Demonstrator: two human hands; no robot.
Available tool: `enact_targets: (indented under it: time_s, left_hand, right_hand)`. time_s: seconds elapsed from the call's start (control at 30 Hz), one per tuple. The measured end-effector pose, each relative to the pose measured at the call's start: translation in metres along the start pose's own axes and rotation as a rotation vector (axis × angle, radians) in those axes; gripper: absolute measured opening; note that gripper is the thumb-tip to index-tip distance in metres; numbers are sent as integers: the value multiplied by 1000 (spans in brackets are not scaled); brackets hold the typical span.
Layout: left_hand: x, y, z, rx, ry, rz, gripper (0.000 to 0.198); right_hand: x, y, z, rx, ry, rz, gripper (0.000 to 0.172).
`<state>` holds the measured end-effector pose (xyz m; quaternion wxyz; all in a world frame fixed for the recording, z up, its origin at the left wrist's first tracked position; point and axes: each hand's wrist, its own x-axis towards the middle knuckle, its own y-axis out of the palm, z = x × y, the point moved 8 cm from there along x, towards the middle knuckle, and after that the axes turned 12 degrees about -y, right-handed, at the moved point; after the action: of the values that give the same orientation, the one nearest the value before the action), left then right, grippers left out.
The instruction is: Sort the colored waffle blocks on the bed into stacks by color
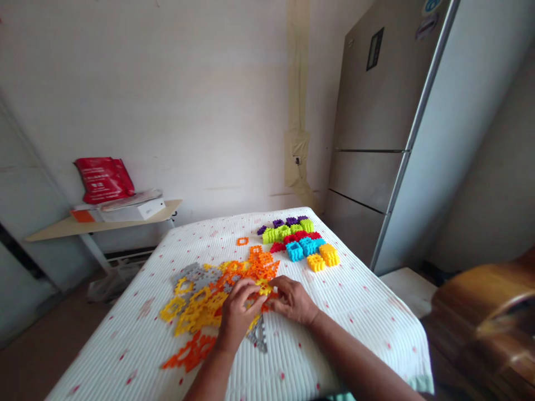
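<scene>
Between my two hands I hold a small yellow toothed building piece. My left hand grips it from the left with thumb and fingers, and my right hand pinches it from the right. Under and left of my hands lies a loose heap of flat interlocking pieces: yellow ones, orange ones and grey ones. A grey triangular piece sits just below my hands. Some orange pieces lie nearer the front. Parts of the heap are hidden behind my hands.
At the back right of the cloth-covered table stand sorted stacks: purple, green, red, blue and yellow. A fridge is on the right. A side table with a red bag stands left.
</scene>
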<state>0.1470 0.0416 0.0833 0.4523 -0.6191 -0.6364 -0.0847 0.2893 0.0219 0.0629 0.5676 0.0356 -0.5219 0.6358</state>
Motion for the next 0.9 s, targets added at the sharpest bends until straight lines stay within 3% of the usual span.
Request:
enact_targets:
  time_s: [0.17, 0.33, 0.5, 0.77, 0.9]
  left_hand:
    - [0, 1, 1, -17, 0, 29, 13]
    - [1, 1, 3, -18, -29, 16, 20]
    - [-1, 4, 5, 25, -11, 13, 20]
    - [-2, 3, -4, 45, 63, -19, 17]
    - [-2, 2, 2, 27, 15, -27, 21]
  right_hand:
    - [0, -2, -5, -4, 20, -53, 23]
    - [-4, 1, -17, 29, 126, -69, 26]
    - [-2, 1, -13, 44, 100, -47, 17]
    - [0, -1, -13, 32, 107, -45, 26]
    - [-4, -23, -20, -163, 69, -141, 27]
